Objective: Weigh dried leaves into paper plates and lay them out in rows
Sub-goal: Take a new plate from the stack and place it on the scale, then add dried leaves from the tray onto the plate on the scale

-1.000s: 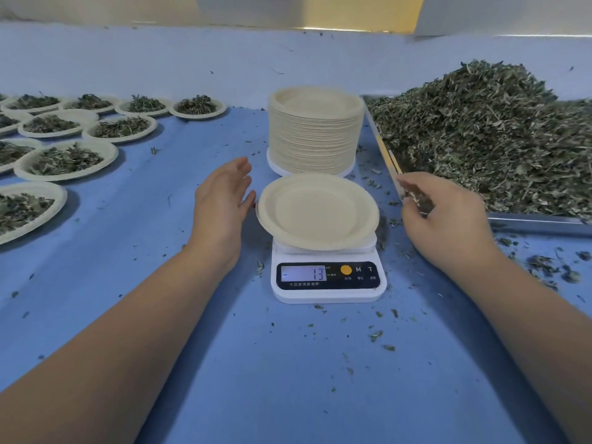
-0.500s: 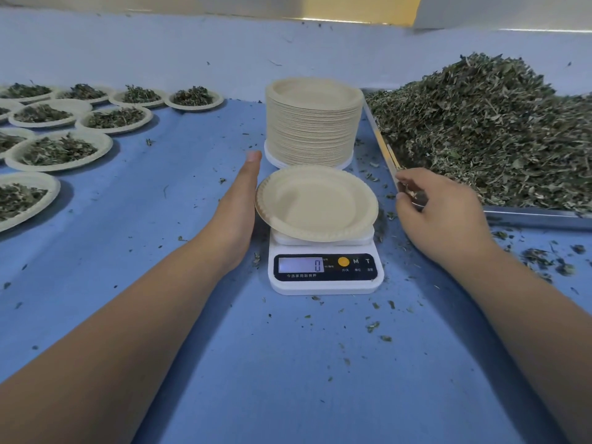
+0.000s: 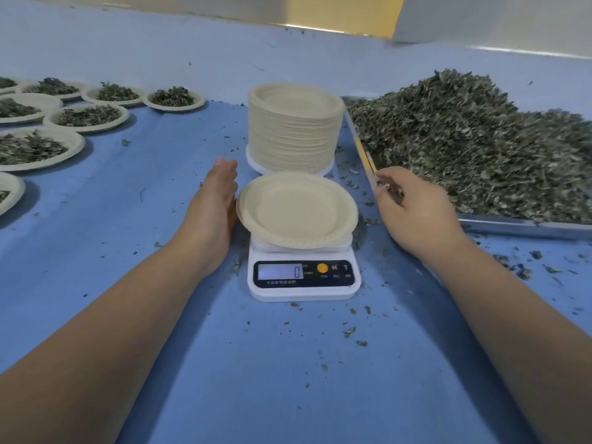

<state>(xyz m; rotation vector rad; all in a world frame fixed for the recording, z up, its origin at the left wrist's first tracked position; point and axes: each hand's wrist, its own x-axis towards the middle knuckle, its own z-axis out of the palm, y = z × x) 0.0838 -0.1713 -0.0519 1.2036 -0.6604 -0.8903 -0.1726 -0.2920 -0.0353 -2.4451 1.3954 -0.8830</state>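
The right hand (image 3: pixel 416 209), fingers curled round a small pinch from the heap of dried leaves (image 3: pixel 480 149), hung at the near rim of the tray (image 3: pixel 525 226). The left hand (image 3: pixel 214 203) stood flat, fingers straight, against the left rim of the empty paper plate (image 3: pixel 298 209) on the scale (image 3: pixel 304 278), which read zero. Filling looked barely begun: the next move called for dropping leaves into the plate little by little to the target weight, then setting it among the filled plates (image 3: pixel 86 115) rowed at the table's (image 3: pixel 256 363) left.

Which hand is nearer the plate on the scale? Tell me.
Left. The left hand is beside the plate; the right hand is apart to its right, pinching dried leaves by the tray.
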